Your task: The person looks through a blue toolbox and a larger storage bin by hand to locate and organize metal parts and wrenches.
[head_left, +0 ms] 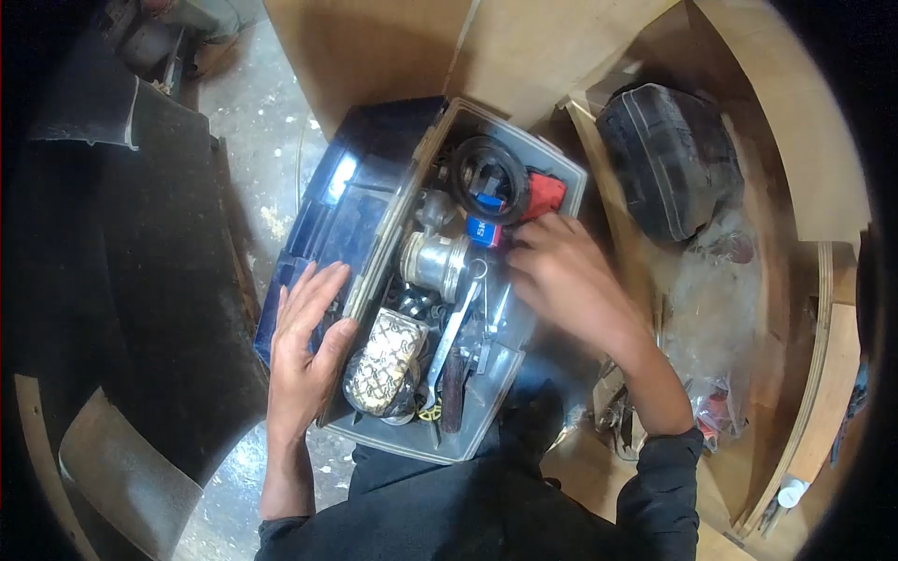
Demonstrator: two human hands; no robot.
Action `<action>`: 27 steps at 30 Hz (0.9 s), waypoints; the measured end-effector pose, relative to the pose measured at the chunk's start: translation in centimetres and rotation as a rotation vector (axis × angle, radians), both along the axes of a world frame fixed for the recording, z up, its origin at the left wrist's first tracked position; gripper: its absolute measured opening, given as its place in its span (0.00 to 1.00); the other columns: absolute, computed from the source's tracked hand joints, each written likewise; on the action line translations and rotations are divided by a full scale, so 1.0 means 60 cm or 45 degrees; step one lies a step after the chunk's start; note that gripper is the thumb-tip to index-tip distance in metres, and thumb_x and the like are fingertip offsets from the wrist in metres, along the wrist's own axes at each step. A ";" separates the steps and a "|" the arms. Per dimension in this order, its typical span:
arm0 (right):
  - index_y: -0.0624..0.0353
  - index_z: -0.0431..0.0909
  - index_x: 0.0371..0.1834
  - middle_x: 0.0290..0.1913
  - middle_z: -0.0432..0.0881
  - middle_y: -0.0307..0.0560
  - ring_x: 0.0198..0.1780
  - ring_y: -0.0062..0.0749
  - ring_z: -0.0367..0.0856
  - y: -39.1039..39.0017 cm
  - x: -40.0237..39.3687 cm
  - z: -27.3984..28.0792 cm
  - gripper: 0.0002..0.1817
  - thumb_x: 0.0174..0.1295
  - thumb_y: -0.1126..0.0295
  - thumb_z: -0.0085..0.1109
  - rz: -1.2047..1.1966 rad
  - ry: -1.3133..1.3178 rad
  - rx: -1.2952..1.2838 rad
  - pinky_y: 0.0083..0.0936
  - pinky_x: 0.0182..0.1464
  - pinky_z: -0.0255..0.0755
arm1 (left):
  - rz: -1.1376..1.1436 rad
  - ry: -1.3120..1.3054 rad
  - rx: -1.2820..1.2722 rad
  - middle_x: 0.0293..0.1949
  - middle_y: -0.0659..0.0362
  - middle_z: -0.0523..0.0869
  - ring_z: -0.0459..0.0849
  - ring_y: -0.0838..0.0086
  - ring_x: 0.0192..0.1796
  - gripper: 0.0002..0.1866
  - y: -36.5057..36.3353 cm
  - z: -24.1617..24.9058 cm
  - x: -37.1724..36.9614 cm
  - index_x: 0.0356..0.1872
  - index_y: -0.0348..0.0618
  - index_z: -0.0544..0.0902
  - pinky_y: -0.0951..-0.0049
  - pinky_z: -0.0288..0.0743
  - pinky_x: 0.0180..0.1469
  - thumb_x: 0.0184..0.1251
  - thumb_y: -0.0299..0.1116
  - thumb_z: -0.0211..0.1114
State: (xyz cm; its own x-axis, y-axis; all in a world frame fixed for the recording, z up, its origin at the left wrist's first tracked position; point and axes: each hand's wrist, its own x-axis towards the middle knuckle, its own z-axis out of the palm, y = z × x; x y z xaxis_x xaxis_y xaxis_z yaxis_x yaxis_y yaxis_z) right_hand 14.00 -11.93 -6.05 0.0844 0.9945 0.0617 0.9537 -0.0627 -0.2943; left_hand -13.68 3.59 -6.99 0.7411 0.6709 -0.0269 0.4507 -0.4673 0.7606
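A grey plastic toolbox point(472, 449) stands in front of me, its dark blue lid point(360, 178) swung open to the left. My left hand point(307, 337) lies with spread fingers on the lid beside the hinge edge. Inside the box, at its right wall, my right hand point(566, 271) has its fingers curled down near a red item point(544, 194) and a small blue-and-red box point(484, 231); whatever its fingertips grip is hidden. Close by are a black ring point(465, 178), a metal cylinder point(438, 264), a combination wrench point(454, 337) and a patterned pouch point(393, 346).
A dark bag point(659, 164) and clear plastic wrapping point(716, 318) lie in a wooden compartment on the right. Wooden panels point(374, 56) rise behind the toolbox. A black surface point(122, 262) stands at left, with a curved board point(126, 477) below it.
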 end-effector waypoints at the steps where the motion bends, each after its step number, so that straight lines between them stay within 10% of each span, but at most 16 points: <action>1: 0.64 0.87 0.34 0.40 0.82 0.51 0.49 0.44 0.78 0.002 0.000 0.003 0.09 0.51 0.72 0.67 -0.003 -0.014 -0.014 0.40 0.58 0.71 | 0.003 0.020 0.001 0.70 0.52 0.78 0.64 0.56 0.79 0.27 0.000 0.002 0.000 0.68 0.42 0.78 0.52 0.45 0.81 0.71 0.41 0.60; 11: 0.62 0.84 0.31 0.39 0.84 0.49 0.47 0.43 0.81 -0.006 0.017 0.044 0.08 0.51 0.70 0.70 -0.331 0.379 0.125 0.37 0.51 0.76 | 0.006 -0.025 -0.030 0.69 0.51 0.78 0.65 0.55 0.78 0.26 -0.004 -0.007 -0.006 0.68 0.42 0.78 0.52 0.45 0.80 0.69 0.34 0.62; 18: 0.61 0.84 0.44 0.49 0.84 0.48 0.56 0.39 0.78 0.064 0.014 0.008 0.15 0.53 0.70 0.70 -0.174 -0.038 0.021 0.41 0.55 0.75 | 0.002 -0.058 -0.033 0.69 0.50 0.78 0.66 0.53 0.77 0.25 -0.008 -0.001 0.000 0.67 0.44 0.79 0.48 0.44 0.80 0.70 0.36 0.64; 25: 0.66 0.85 0.37 0.28 0.79 0.32 0.30 0.11 0.72 -0.003 0.007 0.113 0.05 0.65 0.75 0.67 -0.635 1.052 0.500 0.16 0.31 0.64 | 0.009 -0.029 -0.028 0.69 0.49 0.78 0.66 0.53 0.77 0.26 -0.004 -0.001 0.000 0.67 0.43 0.79 0.48 0.43 0.80 0.69 0.36 0.64; 27: 0.63 0.86 0.37 0.30 0.84 0.40 0.30 0.23 0.80 -0.021 -0.017 0.121 0.08 0.63 0.69 0.70 -0.385 0.740 0.355 0.25 0.33 0.72 | 0.009 -0.039 -0.039 0.69 0.50 0.78 0.66 0.54 0.78 0.26 -0.005 0.000 0.001 0.67 0.43 0.79 0.48 0.43 0.80 0.69 0.36 0.64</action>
